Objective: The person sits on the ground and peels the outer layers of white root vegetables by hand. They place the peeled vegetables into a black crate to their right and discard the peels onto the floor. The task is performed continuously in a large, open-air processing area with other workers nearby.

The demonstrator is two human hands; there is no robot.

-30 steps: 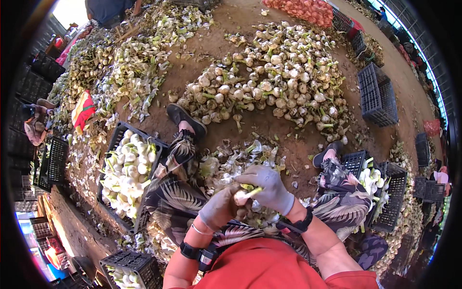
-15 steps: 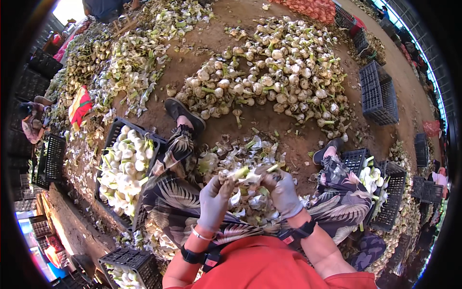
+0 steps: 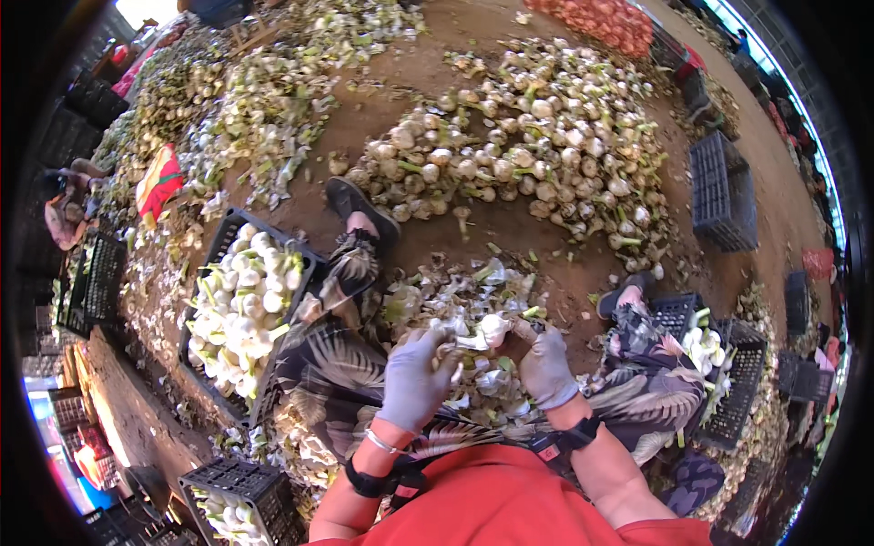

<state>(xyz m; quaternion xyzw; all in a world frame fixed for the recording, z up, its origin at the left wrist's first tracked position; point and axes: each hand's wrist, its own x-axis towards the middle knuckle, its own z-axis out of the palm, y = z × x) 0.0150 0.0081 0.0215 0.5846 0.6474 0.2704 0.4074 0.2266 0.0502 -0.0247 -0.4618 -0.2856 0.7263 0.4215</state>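
Note:
My left hand (image 3: 417,378), in a pale glove, is closed round the stem end of a garlic bulb (image 3: 493,329). The bulb is white and clean, and its head points toward my right side. My right hand (image 3: 548,371), also gloved, is a little apart from the bulb. Its fingers are pinched together at a small brownish bit that I cannot make out. Below both hands, between my legs, lies a heap of loose garlic skins and cut stalks (image 3: 492,387).
A black crate of clean garlic (image 3: 241,305) stands by my left leg, another crate (image 3: 742,382) by my right. Ahead lies a big pile of unpeeled garlic (image 3: 546,136). An upright crate (image 3: 722,191) is at far right. Another person (image 3: 68,205) sits at far left.
My hands have drawn apart, and the bulb now shows white between them, held on the left. The view has shifted slightly, so the surroundings sit a little further right.

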